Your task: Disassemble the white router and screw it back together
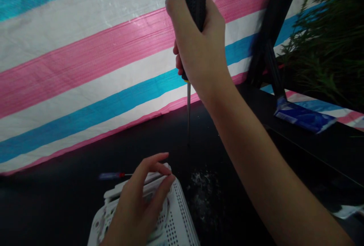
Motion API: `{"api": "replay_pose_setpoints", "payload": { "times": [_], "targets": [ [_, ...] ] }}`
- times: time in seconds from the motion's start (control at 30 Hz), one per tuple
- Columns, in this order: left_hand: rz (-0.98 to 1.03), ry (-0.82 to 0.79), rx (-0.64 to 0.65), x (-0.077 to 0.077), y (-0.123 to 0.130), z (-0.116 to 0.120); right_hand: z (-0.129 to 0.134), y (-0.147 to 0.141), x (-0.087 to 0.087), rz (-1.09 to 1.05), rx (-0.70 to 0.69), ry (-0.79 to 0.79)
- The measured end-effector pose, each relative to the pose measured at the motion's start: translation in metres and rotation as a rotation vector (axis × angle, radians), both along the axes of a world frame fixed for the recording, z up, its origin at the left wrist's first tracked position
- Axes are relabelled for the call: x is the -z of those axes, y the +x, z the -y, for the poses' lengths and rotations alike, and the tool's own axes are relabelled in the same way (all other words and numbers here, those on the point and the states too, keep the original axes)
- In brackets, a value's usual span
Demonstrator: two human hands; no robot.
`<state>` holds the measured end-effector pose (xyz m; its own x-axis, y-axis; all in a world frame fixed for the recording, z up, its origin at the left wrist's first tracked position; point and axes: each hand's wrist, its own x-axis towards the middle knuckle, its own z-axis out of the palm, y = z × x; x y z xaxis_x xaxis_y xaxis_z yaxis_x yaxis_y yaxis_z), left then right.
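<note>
My right hand (200,44) is raised and wrapped round the black handle of a large screwdriver (196,1), whose thin metal shaft points straight down. The shaft's tip hangs over the black tabletop, apart from the white casing. My left hand (142,200) is over a white perforated plastic casing (178,210), low in the view. Thumb and a finger come together in a pinch at the casing's far right corner, with the index finger stretched above them. What lies between the fingertips is too small to make out. My hand covers much of the casing's middle.
A small screwdriver (110,175) with a clear handle and red collar lies behind the casing. Pale crumbs (204,189) are scattered on the black tabletop (57,200). A blue packet (305,117) is at the right, near a dark post (270,26) and green plants (332,44). A striped sheet (85,60) hangs behind.
</note>
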<state>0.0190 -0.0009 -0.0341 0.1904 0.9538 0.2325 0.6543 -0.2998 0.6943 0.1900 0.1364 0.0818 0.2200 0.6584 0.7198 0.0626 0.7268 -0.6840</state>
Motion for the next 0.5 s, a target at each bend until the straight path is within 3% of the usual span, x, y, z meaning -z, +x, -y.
{"api": "replay_pose_setpoints", "payload": {
  "times": [0.13,0.2,0.27,0.37,0.5],
  "targets": [
    [-0.095,0.137,0.011,-0.012,0.001,-0.006,0.010,-0.008,0.000,-0.151,0.025,0.041],
    [-0.169,0.282,0.037,-0.013,0.018,-0.021,0.012,-0.008,0.001,-0.158,0.022,0.074],
    [-0.371,0.385,0.121,-0.009,0.039,-0.038,0.011,-0.003,0.001,-0.158,0.055,0.064],
    [-0.519,0.271,0.164,0.003,0.057,-0.054,0.006,0.012,0.000,-0.191,0.110,0.006],
    [-0.302,0.086,0.131,0.019,0.054,-0.060,0.000,0.029,-0.003,-0.245,0.186,0.009]
  ]
}}
